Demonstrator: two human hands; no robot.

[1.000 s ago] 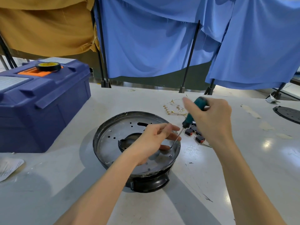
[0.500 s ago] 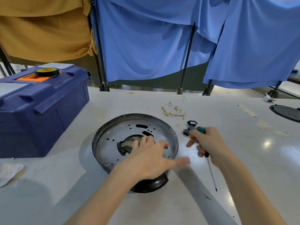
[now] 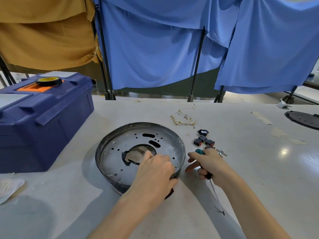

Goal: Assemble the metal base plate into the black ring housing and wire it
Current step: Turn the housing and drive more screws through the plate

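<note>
One screw [image 3: 175, 166] now seated: metal base plate [image 3: 119, 152] lies inside black ring housing [image 3: 101, 153] on worktop [image 3: 250, 178], right hand [image 3: 209, 165] has pulled off, grip clenched on screwdriver [image 3: 215, 192], left hand [image 3: 154, 173] now clasps housing rim, probably to turn it.

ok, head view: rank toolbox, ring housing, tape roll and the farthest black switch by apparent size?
1. blue toolbox, cropped at the left edge yet clearly largest
2. black ring housing
3. tape roll, though it sits farther back
4. rocker switch, smallest
</note>
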